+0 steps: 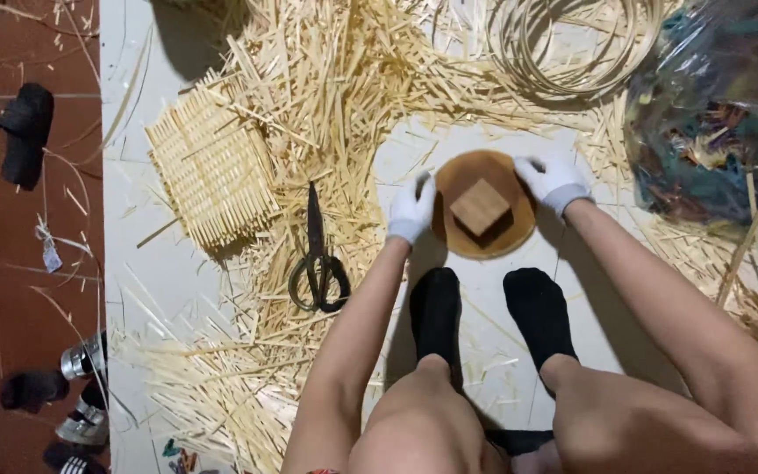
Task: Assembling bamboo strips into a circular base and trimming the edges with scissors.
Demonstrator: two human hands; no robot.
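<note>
White gloves (411, 211), brown disc (484, 204)

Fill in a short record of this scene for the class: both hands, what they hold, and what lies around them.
Left hand: white glove, on the left edge of the round wooden disc
Right hand: white glove, on the disc's right edge
On disc: wooden block
Beside: black scissors, woven mat
Around: bamboo strips, coiled strips
Feet: black socks

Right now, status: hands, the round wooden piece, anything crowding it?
Left hand and right hand, gloved, grip opposite edges of round wooden disc. Wooden block sits on top. Scissors and bamboo strips lie left, apart.
</note>
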